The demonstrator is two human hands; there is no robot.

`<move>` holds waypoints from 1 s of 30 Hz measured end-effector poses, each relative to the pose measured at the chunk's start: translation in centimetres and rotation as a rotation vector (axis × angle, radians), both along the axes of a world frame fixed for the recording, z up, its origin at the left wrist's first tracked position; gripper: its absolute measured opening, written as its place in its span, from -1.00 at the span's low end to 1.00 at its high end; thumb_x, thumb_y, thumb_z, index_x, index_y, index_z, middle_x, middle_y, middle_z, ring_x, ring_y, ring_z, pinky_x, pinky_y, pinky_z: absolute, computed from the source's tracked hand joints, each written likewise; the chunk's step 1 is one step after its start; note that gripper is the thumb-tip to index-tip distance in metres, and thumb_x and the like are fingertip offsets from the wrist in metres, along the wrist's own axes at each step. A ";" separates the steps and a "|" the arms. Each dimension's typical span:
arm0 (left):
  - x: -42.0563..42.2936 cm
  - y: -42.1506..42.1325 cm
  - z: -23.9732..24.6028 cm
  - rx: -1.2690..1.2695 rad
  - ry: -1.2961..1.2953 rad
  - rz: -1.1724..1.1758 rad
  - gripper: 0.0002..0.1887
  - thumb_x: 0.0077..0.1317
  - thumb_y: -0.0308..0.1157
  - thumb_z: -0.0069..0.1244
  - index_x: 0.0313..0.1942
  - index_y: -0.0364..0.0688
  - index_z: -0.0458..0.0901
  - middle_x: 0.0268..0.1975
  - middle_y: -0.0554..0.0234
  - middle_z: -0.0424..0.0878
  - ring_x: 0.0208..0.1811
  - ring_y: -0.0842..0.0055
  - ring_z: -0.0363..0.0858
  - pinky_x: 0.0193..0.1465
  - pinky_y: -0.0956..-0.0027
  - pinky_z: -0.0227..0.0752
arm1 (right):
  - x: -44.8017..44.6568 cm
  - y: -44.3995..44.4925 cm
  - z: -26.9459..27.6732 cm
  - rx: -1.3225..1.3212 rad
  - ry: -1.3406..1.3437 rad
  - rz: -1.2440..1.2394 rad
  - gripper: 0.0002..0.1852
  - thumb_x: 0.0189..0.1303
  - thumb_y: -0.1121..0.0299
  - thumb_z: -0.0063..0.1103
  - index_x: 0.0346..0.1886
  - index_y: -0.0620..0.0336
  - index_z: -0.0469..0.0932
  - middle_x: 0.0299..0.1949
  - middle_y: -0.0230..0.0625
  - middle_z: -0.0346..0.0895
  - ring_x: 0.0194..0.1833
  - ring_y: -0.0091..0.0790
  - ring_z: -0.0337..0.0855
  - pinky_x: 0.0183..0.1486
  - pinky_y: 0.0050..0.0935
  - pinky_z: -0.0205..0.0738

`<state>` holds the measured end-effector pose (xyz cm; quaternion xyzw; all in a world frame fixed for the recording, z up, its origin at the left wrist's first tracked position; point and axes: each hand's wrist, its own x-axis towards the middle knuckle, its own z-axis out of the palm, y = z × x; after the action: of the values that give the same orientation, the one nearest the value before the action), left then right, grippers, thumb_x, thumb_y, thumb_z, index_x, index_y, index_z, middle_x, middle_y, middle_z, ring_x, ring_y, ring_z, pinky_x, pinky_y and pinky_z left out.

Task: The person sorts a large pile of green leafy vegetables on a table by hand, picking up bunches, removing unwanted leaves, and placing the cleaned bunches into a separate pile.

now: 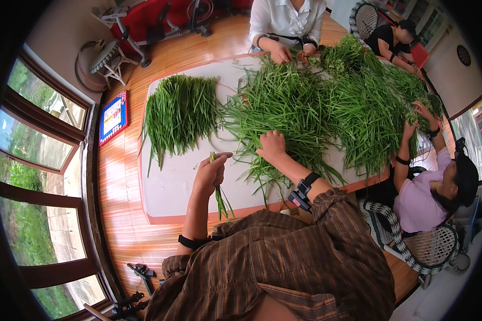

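My left hand (211, 170) is closed around a small bunch of green stalks (221, 202), whose leaves hang down below the fist over the white tabletop (172, 180). My right hand (272, 144) rests at the near edge of a large loose heap of long green leafy stalks (285, 104); its fingertips are partly among the leaves, and whether they grip any is not clear. To the left lies a neater pile of the same greens (182, 108), aligned side by side. A second heap (361, 104) spreads over the right part of the table.
Across the table a person in a white blouse (289, 20) handles stalks. At the right a person in a pink top (417, 200) reaches into the greens from a woven chair (434, 248). Another person in black (389, 44) works at the far right. The pink table edge (164, 220) runs before me.
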<state>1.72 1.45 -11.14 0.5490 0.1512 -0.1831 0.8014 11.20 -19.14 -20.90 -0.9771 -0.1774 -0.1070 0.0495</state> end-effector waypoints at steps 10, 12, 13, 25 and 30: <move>-0.7 0.9 -0.7 -0.057 0.053 0.077 -0.75 0.29 -0.39 -0.14 -0.10 -0.33 0.48 -0.75 0.60 0.07 -0.81 0.81 -0.08 -0.77 0.61 -0.22 | 1.2 -11.6 6.9 0.645 0.570 -0.032 -0.73 -0.03 0.28 0.20 -0.30 0.26 0.56 -0.43 -0.22 0.60 -0.41 -0.30 0.60 -0.34 -0.41 0.44; -0.5 0.7 -0.5 -0.055 0.053 0.067 -0.75 0.28 -0.39 -0.14 -0.10 -0.33 0.48 -0.75 0.60 0.07 -0.81 0.81 -0.08 -0.77 0.61 -0.22 | 0.8 -13.7 6.3 0.480 0.629 -0.078 -0.69 -0.02 0.30 0.19 -0.20 0.24 0.55 -0.34 -0.21 0.60 -0.32 -0.25 0.60 -0.26 -0.36 0.45; -0.4 0.8 -0.5 -0.050 0.054 0.069 -0.76 0.28 -0.39 -0.14 -0.11 -0.32 0.49 -0.75 0.60 0.07 -0.81 0.81 -0.08 -0.77 0.61 -0.23 | 0.2 -14.1 6.5 0.277 0.610 -0.103 -0.67 0.00 0.32 0.17 -0.14 0.24 0.54 -0.28 -0.19 0.59 -0.27 -0.23 0.60 -0.21 -0.33 0.46; 0.4 -0.2 -0.1 0.017 0.053 0.024 -0.76 0.29 -0.38 -0.15 -0.11 -0.32 0.48 -0.75 0.59 0.08 -0.81 0.79 -0.08 -0.77 0.59 -0.23 | 0.6 -11.6 2.4 0.546 0.201 -0.227 -0.72 0.13 0.19 0.12 -0.28 0.23 0.57 -0.32 -0.21 0.55 -0.29 -0.23 0.54 -0.23 -0.24 0.44; 0.5 -0.4 0.1 -0.002 0.067 0.007 -0.76 0.29 -0.39 -0.15 -0.10 -0.32 0.47 -0.75 0.59 0.08 -0.81 0.80 -0.08 -0.77 0.60 -0.23 | 1.1 -11.0 2.0 0.215 0.312 -0.256 -0.78 0.10 0.25 0.15 -0.31 0.20 0.53 -0.32 -0.16 0.52 -0.18 -0.15 0.48 -0.19 -0.18 0.41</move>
<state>2.26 1.01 -11.06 0.5411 0.1796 -0.1984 0.7972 12.35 -30.17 -18.92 -0.9854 -0.0299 0.0219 0.1660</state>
